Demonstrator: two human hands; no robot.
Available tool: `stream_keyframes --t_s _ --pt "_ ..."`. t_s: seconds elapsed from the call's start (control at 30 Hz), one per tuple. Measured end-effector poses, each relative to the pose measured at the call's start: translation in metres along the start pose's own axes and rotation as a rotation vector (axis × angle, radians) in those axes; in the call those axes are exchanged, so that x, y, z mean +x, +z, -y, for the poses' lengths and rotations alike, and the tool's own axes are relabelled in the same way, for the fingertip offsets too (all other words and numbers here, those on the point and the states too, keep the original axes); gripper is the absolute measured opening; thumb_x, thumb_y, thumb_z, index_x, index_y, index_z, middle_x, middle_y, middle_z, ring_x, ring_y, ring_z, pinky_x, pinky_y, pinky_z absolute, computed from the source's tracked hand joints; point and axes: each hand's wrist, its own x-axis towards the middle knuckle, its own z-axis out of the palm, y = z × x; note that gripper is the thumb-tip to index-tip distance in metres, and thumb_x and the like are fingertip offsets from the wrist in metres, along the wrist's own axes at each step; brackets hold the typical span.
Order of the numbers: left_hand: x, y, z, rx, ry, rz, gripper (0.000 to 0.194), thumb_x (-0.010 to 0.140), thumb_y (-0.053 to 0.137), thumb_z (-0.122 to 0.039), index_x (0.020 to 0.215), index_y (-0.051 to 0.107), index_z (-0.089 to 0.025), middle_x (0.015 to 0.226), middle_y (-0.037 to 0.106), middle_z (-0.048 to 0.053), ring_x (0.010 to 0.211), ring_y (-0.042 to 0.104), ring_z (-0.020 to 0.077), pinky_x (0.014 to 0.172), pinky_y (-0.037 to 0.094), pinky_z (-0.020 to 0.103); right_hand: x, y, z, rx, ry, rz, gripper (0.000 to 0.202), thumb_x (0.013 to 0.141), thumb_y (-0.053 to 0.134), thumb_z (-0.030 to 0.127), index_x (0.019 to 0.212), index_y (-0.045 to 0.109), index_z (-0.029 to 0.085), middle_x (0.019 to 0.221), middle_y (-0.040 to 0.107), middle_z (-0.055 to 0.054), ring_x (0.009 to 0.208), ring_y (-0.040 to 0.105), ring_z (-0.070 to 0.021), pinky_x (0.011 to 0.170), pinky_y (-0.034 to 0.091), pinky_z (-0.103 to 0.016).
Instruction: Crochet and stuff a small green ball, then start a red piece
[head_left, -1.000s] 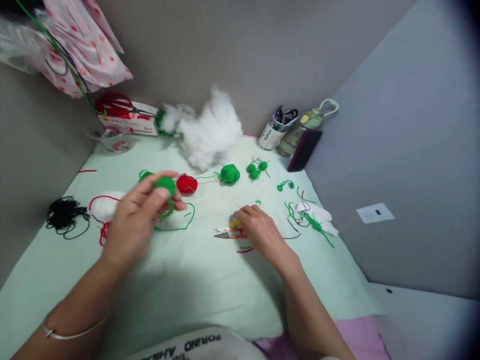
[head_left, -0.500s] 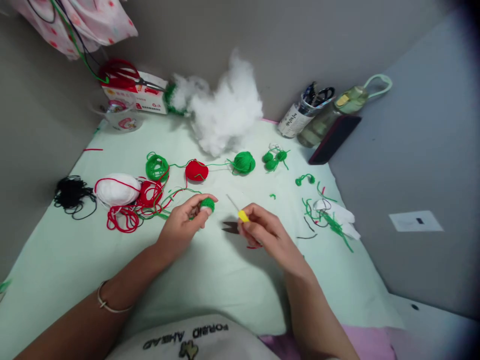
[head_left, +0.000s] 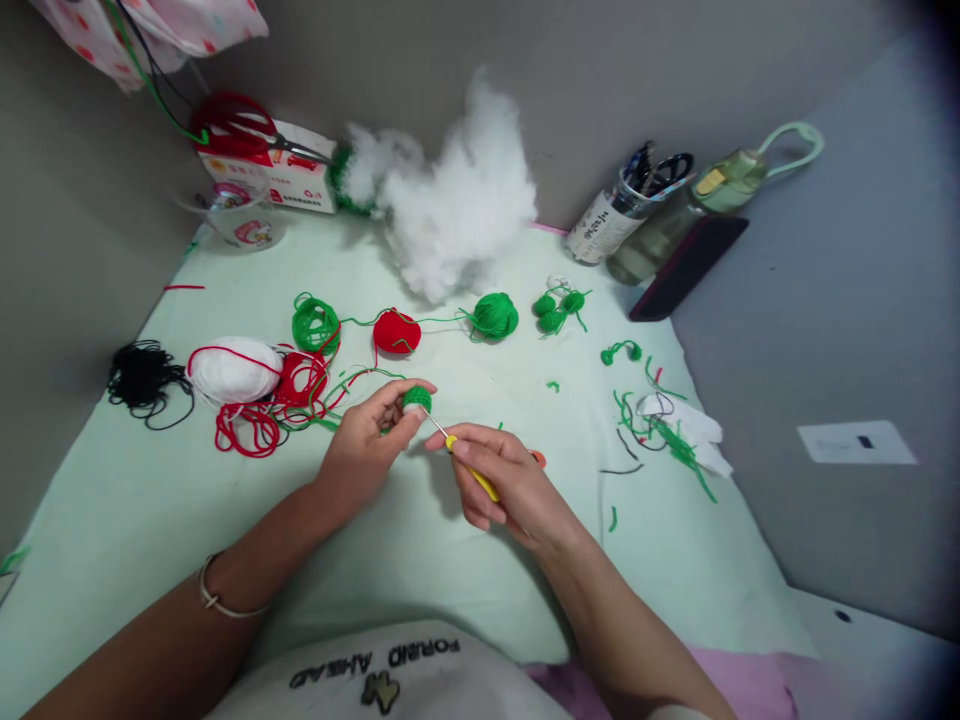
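Between the thumb and fingers of my left hand [head_left: 367, 435] is a small green crocheted piece [head_left: 417, 398] with some white at its lower edge. My right hand [head_left: 499, 475] grips a crochet hook [head_left: 472, 470] by its yellow handle. The hook's thin metal tip points up and left and meets the lower right side of the green piece; whether it is inside a stitch I cannot tell. A bit of orange-red scissor handle [head_left: 538, 458] shows behind my right hand, the rest hidden. Green yarn strands lie just left of my left hand.
Left lie black yarn [head_left: 144, 375], a white yarn ball [head_left: 236, 370] and tangled red yarn [head_left: 247, 428]. Behind are a red ball [head_left: 396, 332], a green ball [head_left: 495, 316] and white stuffing [head_left: 457, 200]. A bottle [head_left: 645, 250], pen cup [head_left: 600, 228] and yarn scraps [head_left: 679, 450] are right.
My right hand has moved left and turned, bringing the hook tip to the green piece. The scissor blades, visible before, are now covered by the hand. The view has shifted slightly.
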Motion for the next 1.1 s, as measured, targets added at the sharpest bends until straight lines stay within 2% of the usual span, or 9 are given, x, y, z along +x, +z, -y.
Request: stream_keyframes --t_s 0.2,0.33,0.43,0.6,0.93,1.1 --pt "-0.003 0.003 0.002 0.011 0.038 -0.038 0.031 0.092 0.062 -0.037 0.118 0.067 -0.019 0.071 0.048 -0.005 0.061 0.044 0.0111 0.056 0.035 0.024 0.001 0.001 0.001 0.211 0.065 0.016 0.019 0.094 0.066 0.033 0.098 0.073 0.015 0.039 0.034 0.014 0.033 0.013 -0.0026 0.033 0.025 -0.015" --pt "-0.005 0.006 -0.002 0.044 0.042 -0.067 0.031 0.091 0.062 -0.038 0.115 0.067 -0.018 0.069 0.048 -0.005 0.06 0.045 0.0117 0.056 0.036 0.024 0.001 0.005 0.002 0.273 0.079 0.019 0.019 0.089 0.074 0.035 0.097 0.07 0.018 0.05 0.044 0.013 0.033 0.011 0.0003 0.031 0.018 -0.015" --pt "-0.005 0.007 -0.004 0.058 0.045 -0.071 0.031 0.091 0.061 -0.038 0.113 0.067 -0.017 0.07 0.049 -0.005 0.061 0.047 0.0119 0.057 0.038 0.024 0.001 0.008 0.001 0.23 0.081 -0.025 0.017 0.089 0.072 0.034 0.093 0.069 0.018 0.053 0.047 0.012 0.033 0.015 0.0001 0.032 0.021 -0.016" --pt "-0.005 0.008 -0.002 0.091 0.063 -0.078 0.032 0.09 0.062 -0.036 0.115 0.068 -0.017 0.072 0.053 -0.003 0.062 0.048 0.0119 0.058 0.039 0.024 0.004 0.008 -0.003 0.166 0.044 -0.074 0.019 0.093 0.064 0.033 0.086 0.069 0.017 0.041 0.037 0.012 0.034 0.02 -0.0041 0.036 0.031 -0.018" --pt "-0.006 0.011 -0.002 0.142 0.093 -0.087 0.035 0.092 0.061 -0.04 0.117 0.068 -0.017 0.072 0.054 -0.003 0.062 0.049 0.0128 0.056 0.038 0.024 0.005 0.004 -0.001 0.357 0.051 -0.022 0.014 0.094 0.06 0.023 0.087 0.068 0.014 0.048 0.033 0.013 0.037 0.012 -0.0025 0.035 0.026 -0.013" --pt "-0.008 0.011 -0.002 0.115 0.094 -0.075 0.035 0.095 0.059 -0.042 0.119 0.067 -0.018 0.072 0.052 -0.003 0.061 0.048 0.0123 0.055 0.039 0.024 0.004 0.002 0.002 0.359 0.081 0.015 0.012 0.093 0.063 0.023 0.086 0.069 0.014 0.048 0.033 0.013 0.037 0.012 -0.0024 0.034 0.024 -0.013"
